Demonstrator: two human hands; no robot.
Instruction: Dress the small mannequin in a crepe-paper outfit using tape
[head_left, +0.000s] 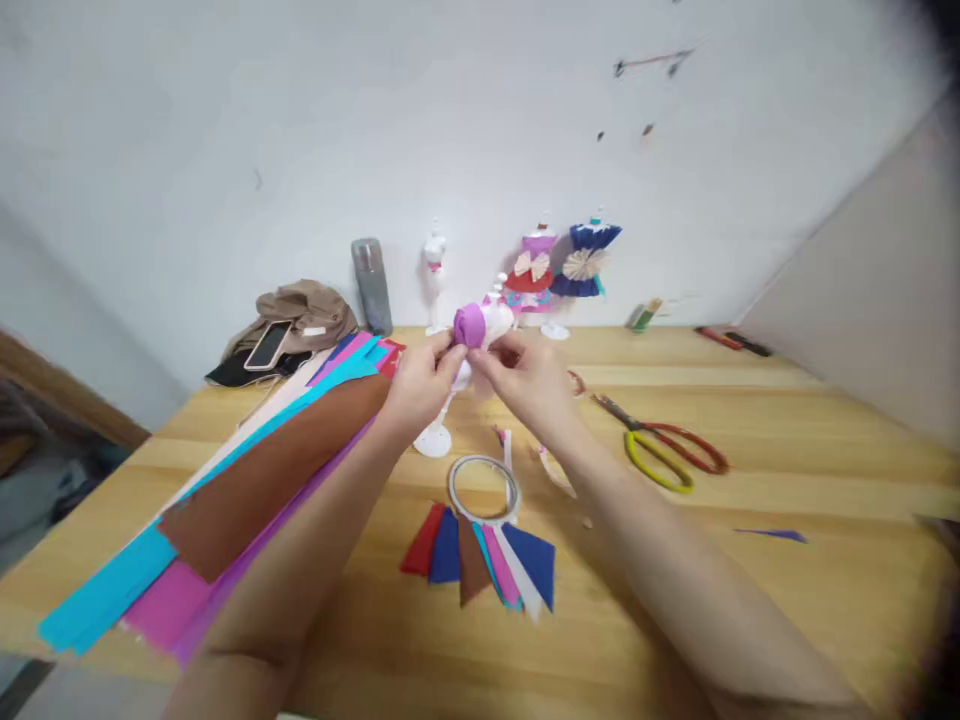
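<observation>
A small white dress-form mannequin [498, 320] is tilted between my hands, its round base [433, 441] over the table. Purple crepe paper [469, 325] is bunched in a rounded shape against its front. My left hand [426, 378] is closed, with thumb and fingers pinching the paper's lower left edge. From the other side my right hand [531, 378] is closed too, its thumb at the lower right edge of the same paper. The fingers hide part of the mannequin's body. Below lie a roll of tape [484, 460] and a fan of coloured paper pieces [474, 560].
Long crepe paper strips [277, 470] lie at left, beside a phone [268, 345] on a cap and cloth. A grey bottle [372, 287] and dressed mannequins [589, 268] stand along the wall. Scissors [660, 450] with red and yellow handles rest at right.
</observation>
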